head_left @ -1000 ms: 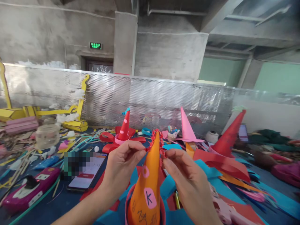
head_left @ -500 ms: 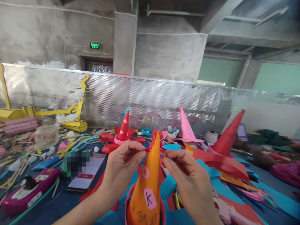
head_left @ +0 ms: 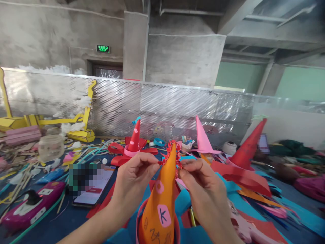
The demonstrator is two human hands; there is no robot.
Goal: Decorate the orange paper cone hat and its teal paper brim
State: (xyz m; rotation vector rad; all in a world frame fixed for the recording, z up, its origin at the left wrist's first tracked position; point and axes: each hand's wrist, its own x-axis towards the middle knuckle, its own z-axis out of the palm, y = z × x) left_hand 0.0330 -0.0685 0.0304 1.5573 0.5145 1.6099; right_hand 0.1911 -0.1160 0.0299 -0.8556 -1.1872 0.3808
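Note:
An orange paper cone hat (head_left: pixel 169 183) stands in front of me, with pink stickers, a letter K and pen marks on it. Around the far side of its tip curves a red zigzag-edged paper strip (head_left: pixel 170 147). My left hand (head_left: pixel 135 181) pinches one end of the strip, left of the cone. The other end is pinched in my right hand (head_left: pixel 203 189), to the right of the cone. A pink band rings the cone's base, and blue paper loops (head_left: pixel 183 200) spread out around it.
A red cone hat (head_left: pixel 134 139), a pink cone (head_left: pixel 203 137) and a larger red cone (head_left: pixel 248 147) stand behind. On the left lie a phone (head_left: pixel 95 188), a purple power strip (head_left: pixel 38 206) and a clear jar (head_left: pixel 51 148). Paper strips (head_left: pixel 299 211) cover the right side.
The cone's tip has shifted slightly to the right, and the strip around it has moved along. Both hands keep their pinch on the strip's ends.

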